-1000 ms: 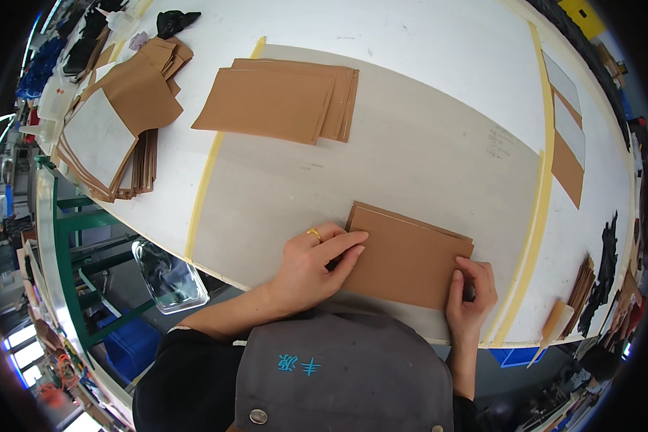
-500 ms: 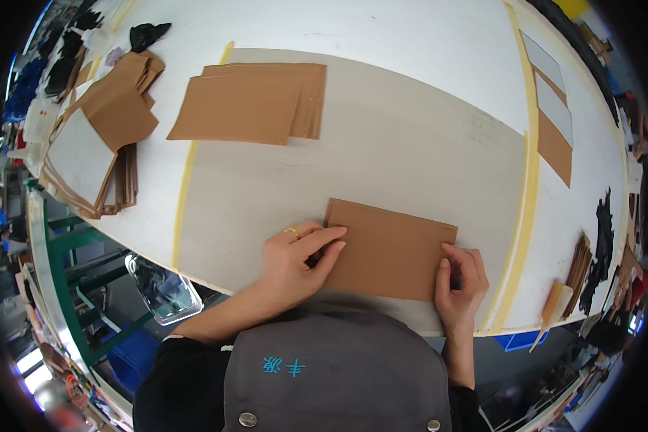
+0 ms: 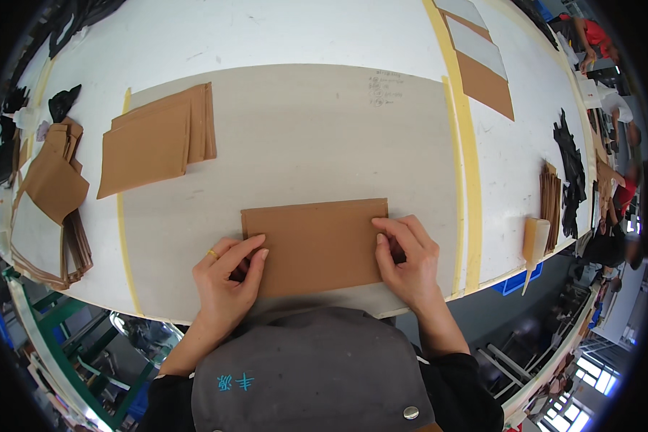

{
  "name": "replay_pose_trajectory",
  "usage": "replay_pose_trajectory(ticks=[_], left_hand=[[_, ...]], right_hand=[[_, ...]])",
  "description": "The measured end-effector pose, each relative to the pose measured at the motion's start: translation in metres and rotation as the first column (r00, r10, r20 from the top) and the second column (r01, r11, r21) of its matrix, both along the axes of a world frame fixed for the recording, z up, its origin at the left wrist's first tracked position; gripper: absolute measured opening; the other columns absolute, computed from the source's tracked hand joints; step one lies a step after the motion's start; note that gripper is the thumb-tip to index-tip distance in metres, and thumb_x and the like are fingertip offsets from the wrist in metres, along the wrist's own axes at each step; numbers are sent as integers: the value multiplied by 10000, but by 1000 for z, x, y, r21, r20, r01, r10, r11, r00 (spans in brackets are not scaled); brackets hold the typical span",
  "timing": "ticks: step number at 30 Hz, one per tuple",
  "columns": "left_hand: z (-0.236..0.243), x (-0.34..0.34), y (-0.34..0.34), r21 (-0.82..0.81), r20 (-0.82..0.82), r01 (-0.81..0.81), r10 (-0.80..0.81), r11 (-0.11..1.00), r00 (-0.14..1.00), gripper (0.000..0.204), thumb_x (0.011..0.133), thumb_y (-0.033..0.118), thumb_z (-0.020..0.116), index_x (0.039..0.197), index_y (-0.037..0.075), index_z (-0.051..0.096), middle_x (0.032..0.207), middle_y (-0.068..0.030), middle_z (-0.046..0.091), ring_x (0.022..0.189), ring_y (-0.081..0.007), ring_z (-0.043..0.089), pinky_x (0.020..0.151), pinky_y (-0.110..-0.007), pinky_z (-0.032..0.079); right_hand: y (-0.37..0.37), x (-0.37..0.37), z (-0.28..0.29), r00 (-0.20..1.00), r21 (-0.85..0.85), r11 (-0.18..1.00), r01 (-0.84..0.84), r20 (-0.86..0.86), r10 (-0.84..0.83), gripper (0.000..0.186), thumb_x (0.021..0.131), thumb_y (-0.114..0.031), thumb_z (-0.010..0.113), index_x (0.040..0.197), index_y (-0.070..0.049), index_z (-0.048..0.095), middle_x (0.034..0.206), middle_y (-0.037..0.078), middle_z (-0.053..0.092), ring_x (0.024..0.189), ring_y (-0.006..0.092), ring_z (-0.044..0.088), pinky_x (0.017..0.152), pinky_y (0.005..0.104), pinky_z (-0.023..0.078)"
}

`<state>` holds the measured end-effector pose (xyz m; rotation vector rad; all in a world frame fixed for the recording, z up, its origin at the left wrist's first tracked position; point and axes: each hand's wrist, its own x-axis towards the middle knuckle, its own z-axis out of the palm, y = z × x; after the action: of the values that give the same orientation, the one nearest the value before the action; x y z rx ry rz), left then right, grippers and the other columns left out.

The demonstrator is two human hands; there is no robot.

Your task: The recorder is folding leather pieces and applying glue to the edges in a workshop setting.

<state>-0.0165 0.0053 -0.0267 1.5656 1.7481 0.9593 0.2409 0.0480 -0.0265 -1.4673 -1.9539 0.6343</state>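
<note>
Leather-like brown panel [image 3: 317, 245] is lying flat on a grey mat [image 3: 302, 155], near the table's front edge, its long sides running left to right. The left hand [image 3: 230, 277] is touching its left end, thumb and forefinger standing close together; the right hand [image 3: 410, 263] is touching the right end likewise. Whether either is pinching the panel or only resting on it, I cannot tell. Beyond, to the left, overlapping brown sheets [image 3: 147, 147] are lying partly on the mat. Handwriting [image 3: 387, 90] is showing near the mat's far edge, too faint to read, and blue characters [image 3: 235, 381] are standing out on the grey apron [image 3: 302, 360]. Yellow tape [image 3: 466, 151] is running along the mat's right side. Farther right, a cream-coloured tool [image 3: 535, 241] is lying beside brown strips [image 3: 549, 205], its narrow tip overhanging the white table [image 3: 281, 36].
</note>
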Motion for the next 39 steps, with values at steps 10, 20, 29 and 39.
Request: replay_pose_trajectory(ticks=[10, 20, 29, 39], left_hand=[[-5, -3, -2, 61, -118, 27, -19, 998, 993, 221, 753, -13, 742, 967, 26, 705, 936, -85, 634, 665, -153, 585, 531, -261, 459], [15, -9, 11, 41, -621, 353, -253, 935, 742, 483, 778, 202, 730, 1227, 90, 591, 1195, -51, 580, 1035, -288, 506, 862, -394, 379], [18, -11, 16, -58, -666, 428, -354, 902, 657, 647, 728, 339, 770, 1284, 84, 558, 1215, -58, 509, 1111, -294, 457, 911, -444, 347], [37, -36, 16, -256, -615, 523, -554, 813, 561, 935, 596, 397, 829, 1401, 116, 443, 1341, -32, 448, 1334, -329, 332, 1133, -560, 191]], right_hand=[[-2, 0, 5, 969, 75, 996, -36, 246, 17, 289, 745, 11, 689, 1025, -64, 691, 947, 44, 611, 776, 170, 620, 573, 274, 513], [3, -1, 26, 771, 103, 958, -268, 619, 149, 472, 734, -220, 752, 1179, -116, 634, 1182, 13, 592, 1141, 243, 510, 827, 365, 407], [6, -2, 26, 713, 68, 951, -303, 678, 179, 628, 706, -375, 760, 1255, -123, 588, 1187, 22, 544, 1215, 269, 457, 993, 469, 371], [13, 20, 44, 662, -215, 915, -341, 636, 396, 968, 535, -384, 820, 1412, -212, 449, 1342, -16, 464, 1403, 288, 283, 1126, 526, 271]])
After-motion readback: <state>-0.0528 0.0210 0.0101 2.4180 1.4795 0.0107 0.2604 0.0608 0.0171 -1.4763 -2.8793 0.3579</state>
